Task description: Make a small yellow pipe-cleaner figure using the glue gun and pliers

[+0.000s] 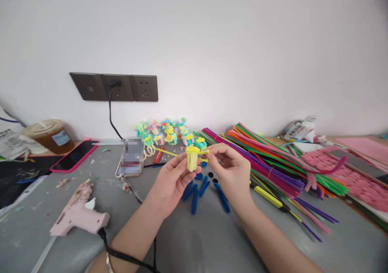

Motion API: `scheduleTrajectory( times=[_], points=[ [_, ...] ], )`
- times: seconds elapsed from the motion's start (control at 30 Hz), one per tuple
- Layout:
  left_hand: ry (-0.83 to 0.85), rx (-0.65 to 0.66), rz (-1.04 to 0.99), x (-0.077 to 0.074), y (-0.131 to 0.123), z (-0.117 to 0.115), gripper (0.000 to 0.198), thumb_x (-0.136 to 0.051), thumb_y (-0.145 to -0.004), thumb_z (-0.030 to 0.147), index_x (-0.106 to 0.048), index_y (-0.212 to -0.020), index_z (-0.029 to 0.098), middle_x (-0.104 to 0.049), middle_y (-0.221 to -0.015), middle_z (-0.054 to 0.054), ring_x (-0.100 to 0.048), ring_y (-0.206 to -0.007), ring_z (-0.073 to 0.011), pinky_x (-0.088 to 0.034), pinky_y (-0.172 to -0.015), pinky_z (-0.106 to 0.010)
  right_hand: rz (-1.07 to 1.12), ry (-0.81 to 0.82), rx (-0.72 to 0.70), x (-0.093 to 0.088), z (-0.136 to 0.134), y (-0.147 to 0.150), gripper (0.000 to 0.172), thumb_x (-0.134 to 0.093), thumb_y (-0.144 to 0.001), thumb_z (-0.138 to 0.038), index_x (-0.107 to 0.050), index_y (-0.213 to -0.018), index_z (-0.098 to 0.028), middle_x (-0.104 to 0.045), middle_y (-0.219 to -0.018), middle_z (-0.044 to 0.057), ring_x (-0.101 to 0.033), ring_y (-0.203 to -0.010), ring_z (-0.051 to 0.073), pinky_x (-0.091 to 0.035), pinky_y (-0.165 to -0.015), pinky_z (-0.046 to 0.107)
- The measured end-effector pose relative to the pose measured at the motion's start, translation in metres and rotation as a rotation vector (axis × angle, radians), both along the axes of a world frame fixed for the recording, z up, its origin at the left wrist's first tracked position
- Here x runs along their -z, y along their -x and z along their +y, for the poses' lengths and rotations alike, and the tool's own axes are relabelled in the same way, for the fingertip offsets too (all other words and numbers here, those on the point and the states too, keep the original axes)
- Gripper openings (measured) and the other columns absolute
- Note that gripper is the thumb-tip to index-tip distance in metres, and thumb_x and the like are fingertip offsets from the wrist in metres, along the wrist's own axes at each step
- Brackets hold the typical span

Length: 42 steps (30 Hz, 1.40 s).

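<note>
Hands meet at the centre of the frame: the left hand (169,184) pinches a small yellow fuzzy pipe-cleaner bundle (192,159), and the right hand (232,172) grips a yellow strand at its top. Blue pipe-cleaner loops (198,190) lie on the grey table (197,240) just below. At lower left rests a pink glue gun (79,212).

Open grey table (194,244) between the forearms; crowded by blue pieces (197,190) just beyond, pipe cleaners (273,164) at right, glue gun (79,212) and cord (127,257) at left.
</note>
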<state>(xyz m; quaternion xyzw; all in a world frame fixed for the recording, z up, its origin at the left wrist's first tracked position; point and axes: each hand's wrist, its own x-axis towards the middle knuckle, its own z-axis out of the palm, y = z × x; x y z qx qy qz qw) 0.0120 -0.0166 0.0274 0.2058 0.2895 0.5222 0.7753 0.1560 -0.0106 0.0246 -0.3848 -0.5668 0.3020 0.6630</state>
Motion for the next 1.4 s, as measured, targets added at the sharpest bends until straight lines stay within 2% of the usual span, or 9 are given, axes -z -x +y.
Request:
scheduleTrajectory(
  times=[0.1, 0.27, 0.43, 0.6, 0.87, 1.07, 1.4],
  points=[
    [-0.039, -0.029, 0.007, 0.003, 0.000, 0.001, 0.009, -0.073, -0.080, 0.011, -0.074, -0.089, 0.012, -0.077, -0.080, -0.004, -0.073, -0.066, -0.0108, -0.059, -0.060, -0.013, -0.123, -0.089, 0.025, 0.000, -0.004, -0.001, 0.011, -0.063, -0.084, -0.014, -0.064, -0.079, -0.024, -0.065, -0.082, 0.003, -0.063, -0.080, 0.018, -0.053, -0.072, 0.031],
    [-0.153, -0.095, 0.074, 0.009, -0.001, 0.001, 0.027, -0.087, -0.066, 0.022, -0.075, -0.088, 0.014, -0.077, -0.081, -0.003, -0.071, -0.066, -0.0106, -0.059, -0.062, -0.015, -0.328, -0.247, 0.107, 0.000, -0.007, -0.001, 0.016, -0.060, -0.085, -0.007, -0.063, -0.081, -0.023, -0.066, -0.081, 0.003, -0.064, -0.079, 0.018, -0.053, -0.071, 0.032],
    [-0.191, -0.150, 0.173, 0.012, -0.002, -0.001, 0.031, -0.087, -0.066, 0.027, -0.073, -0.091, 0.016, -0.077, -0.081, -0.002, -0.070, -0.067, -0.0094, -0.058, -0.065, -0.016, -0.464, -0.386, 0.158, -0.003, -0.007, 0.001, 0.020, -0.061, -0.083, -0.001, -0.062, -0.081, -0.021, -0.066, -0.078, 0.001, -0.064, -0.074, 0.014, -0.051, -0.070, 0.027],
    [-0.240, -0.205, 0.290, 0.012, -0.003, 0.000, 0.031, -0.085, -0.066, 0.030, -0.072, -0.090, 0.016, -0.077, -0.082, -0.003, -0.070, -0.070, -0.0114, -0.058, -0.065, -0.018, -0.519, -0.415, 0.159, -0.004, -0.009, 0.001, 0.019, -0.061, -0.084, -0.001, -0.062, -0.082, -0.020, -0.066, -0.079, 0.002, -0.064, -0.074, 0.013, -0.051, -0.071, 0.027],
    [-0.337, -0.267, 0.390, 0.014, -0.001, 0.000, 0.025, -0.083, -0.068, 0.032, -0.070, -0.083, 0.018, -0.077, -0.084, -0.003, -0.072, -0.074, -0.0143, -0.059, -0.065, -0.021, -0.414, -0.296, 0.106, 0.000, -0.009, 0.002, 0.017, -0.062, -0.086, -0.006, -0.066, -0.083, -0.022, -0.068, -0.080, 0.001, -0.065, -0.076, 0.015, -0.053, -0.070, 0.027],
    [-0.346, -0.269, 0.412, 0.015, -0.001, 0.001, 0.025, -0.082, -0.068, 0.034, -0.069, -0.082, 0.017, -0.077, -0.086, -0.004, -0.073, -0.078, -0.0168, -0.060, -0.068, -0.024, -0.136, -0.095, 0.078, 0.006, -0.009, 0.004, 0.013, -0.070, -0.082, -0.012, -0.065, -0.084, -0.024, -0.069, -0.079, -0.001, -0.068, -0.076, 0.014, -0.057, -0.071, 0.025],
    [-0.406, -0.258, 0.390, 0.015, 0.001, 0.003, 0.018, -0.083, -0.068, 0.030, -0.071, -0.075, 0.018, -0.073, -0.071, 0.002, -0.069, -0.067, -0.0100, -0.059, -0.064, -0.018, 0.069, 0.086, -0.067, 0.001, -0.003, 0.005, 0.015, -0.077, -0.075, -0.022, -0.062, -0.077, -0.022, -0.065, -0.073, -0.001, -0.067, -0.071, 0.014, -0.057, -0.067, 0.025]
  ],
)
